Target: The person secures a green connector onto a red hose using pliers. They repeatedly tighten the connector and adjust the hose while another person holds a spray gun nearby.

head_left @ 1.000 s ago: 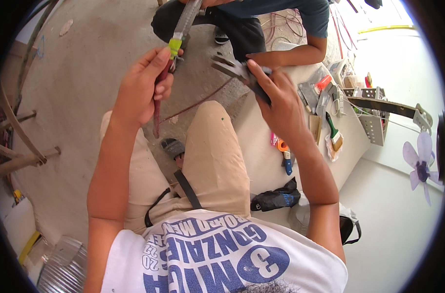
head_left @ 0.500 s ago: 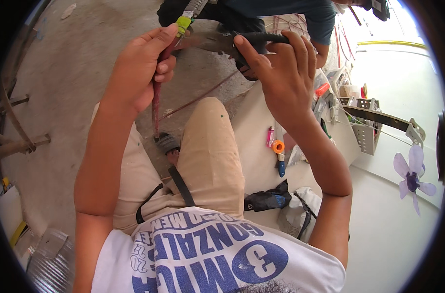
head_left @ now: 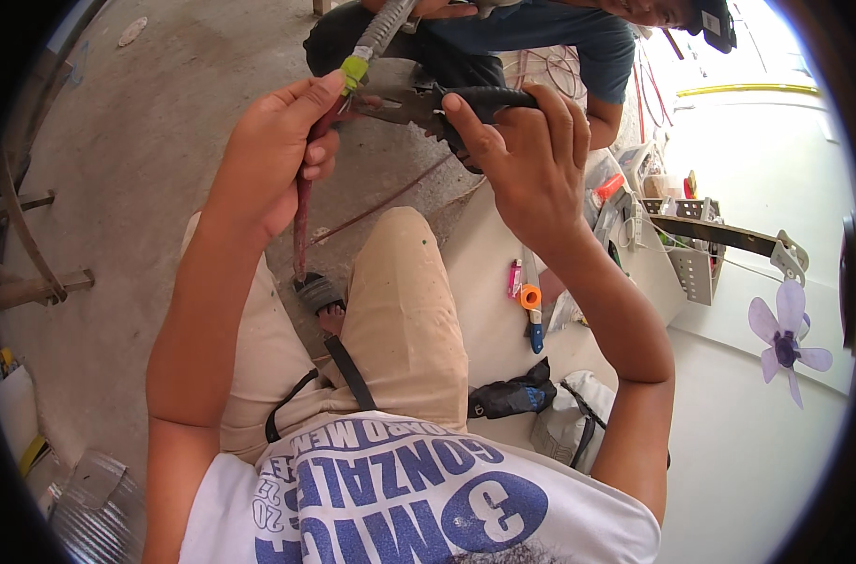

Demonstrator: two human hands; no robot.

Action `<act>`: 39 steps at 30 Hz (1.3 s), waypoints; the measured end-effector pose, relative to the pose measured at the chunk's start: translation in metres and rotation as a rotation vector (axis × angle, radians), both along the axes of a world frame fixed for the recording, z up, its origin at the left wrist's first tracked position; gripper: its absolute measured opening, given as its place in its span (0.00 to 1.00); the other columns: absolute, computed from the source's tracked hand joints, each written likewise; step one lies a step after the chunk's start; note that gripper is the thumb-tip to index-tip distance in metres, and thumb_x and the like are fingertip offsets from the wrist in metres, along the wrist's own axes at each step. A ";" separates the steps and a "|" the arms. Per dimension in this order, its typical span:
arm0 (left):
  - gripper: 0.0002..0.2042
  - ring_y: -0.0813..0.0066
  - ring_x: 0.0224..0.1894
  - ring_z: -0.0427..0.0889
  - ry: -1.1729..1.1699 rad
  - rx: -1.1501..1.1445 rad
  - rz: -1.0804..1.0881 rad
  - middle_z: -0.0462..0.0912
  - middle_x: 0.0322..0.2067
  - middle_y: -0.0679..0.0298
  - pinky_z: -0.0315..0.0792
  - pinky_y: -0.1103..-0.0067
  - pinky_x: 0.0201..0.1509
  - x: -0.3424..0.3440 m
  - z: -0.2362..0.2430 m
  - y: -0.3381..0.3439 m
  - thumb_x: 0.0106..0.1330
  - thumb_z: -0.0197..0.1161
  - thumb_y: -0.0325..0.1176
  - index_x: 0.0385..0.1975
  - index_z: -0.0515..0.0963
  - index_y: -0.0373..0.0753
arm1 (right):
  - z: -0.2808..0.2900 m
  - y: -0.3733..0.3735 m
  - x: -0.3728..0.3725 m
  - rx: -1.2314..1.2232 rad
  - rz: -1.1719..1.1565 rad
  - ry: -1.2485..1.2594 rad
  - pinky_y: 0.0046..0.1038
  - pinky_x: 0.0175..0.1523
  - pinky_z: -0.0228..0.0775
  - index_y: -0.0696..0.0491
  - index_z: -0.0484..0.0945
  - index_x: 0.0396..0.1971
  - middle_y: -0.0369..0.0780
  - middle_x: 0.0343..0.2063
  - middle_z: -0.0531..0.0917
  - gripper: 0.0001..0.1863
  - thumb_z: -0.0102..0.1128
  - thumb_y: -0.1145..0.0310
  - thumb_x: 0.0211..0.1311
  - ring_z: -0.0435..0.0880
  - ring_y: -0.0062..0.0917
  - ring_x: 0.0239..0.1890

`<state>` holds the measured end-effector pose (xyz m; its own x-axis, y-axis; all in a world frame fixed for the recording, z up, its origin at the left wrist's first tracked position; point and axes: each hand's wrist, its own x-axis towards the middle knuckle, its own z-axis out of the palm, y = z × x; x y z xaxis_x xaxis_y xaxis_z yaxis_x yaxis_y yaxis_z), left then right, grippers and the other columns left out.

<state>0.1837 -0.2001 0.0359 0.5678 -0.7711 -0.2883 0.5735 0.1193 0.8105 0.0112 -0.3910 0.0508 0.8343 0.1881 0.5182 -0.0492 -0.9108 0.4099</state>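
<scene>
Red cable (head_left: 301,221) is being pinched taut in the left hand (head_left: 273,155), steadying it while the right hand (head_left: 522,155) is squeezing pliers (head_left: 418,103) at its tip.

A small pink packet (head_left: 514,279) lies on the white surface, below the right hand's fingers (head_left: 531,132) and just left of an orange-and-blue tool (head_left: 533,310). To the right of those fingers, small red and white packs (head_left: 608,193), too blurred to be sure of, sit beside a white perforated tray (head_left: 696,268).
</scene>
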 end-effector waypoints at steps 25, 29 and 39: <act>0.14 0.86 0.22 0.68 0.016 0.064 -0.034 0.71 0.26 0.73 0.62 0.86 0.23 0.002 -0.002 -0.002 0.72 0.61 0.43 0.39 0.77 0.37 | 0.014 -0.008 0.007 -0.165 -0.068 0.057 0.26 0.34 0.63 0.37 0.73 0.62 0.34 0.28 0.67 0.30 0.57 0.67 0.55 0.70 0.25 0.29; 0.18 0.82 0.24 0.74 -0.064 0.185 -0.023 0.72 0.25 0.71 0.67 0.85 0.25 0.001 0.011 -0.015 0.72 0.57 0.50 0.41 0.76 0.38 | 0.009 -0.015 0.004 -0.078 -0.038 0.121 0.24 0.27 0.63 0.37 0.73 0.60 0.33 0.25 0.65 0.29 0.58 0.70 0.55 0.70 0.22 0.26; 0.29 0.81 0.12 0.68 -0.817 0.506 -0.105 0.66 0.12 0.71 0.65 0.81 0.18 0.018 0.011 -0.041 0.74 0.49 0.60 0.38 0.78 0.34 | 0.015 -0.003 0.009 0.185 -0.084 0.313 0.29 0.28 0.72 0.37 0.71 0.59 0.37 0.25 0.70 0.32 0.61 0.73 0.51 0.78 0.28 0.25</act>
